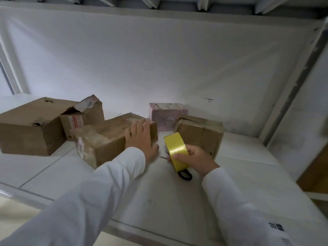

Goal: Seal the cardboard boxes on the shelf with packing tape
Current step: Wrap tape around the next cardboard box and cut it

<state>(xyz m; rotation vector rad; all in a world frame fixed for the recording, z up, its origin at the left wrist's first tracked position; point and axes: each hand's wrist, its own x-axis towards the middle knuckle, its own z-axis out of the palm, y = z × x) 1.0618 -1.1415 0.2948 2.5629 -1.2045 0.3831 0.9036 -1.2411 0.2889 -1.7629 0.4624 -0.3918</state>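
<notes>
Fingers [179, 155] gripping yellow tape roll [174, 150] hide scissors [184, 175] mostly.

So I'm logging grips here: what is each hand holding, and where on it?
Right hand grips the yellow tape roll across its outer band. Left hand lies flat against the box, holding nothing.

White back wall [159, 64], white ribbed underside of an upper shelf [177, 4], dim even light.

You see a glossy, smooth yellow tape roll [174, 150]; beside it, matt brown cardboard boxes [200, 134], creased and scuffed, on a matt white shelf [239, 167]; your sleeves [106, 183] look like soft white cloth.
</notes>
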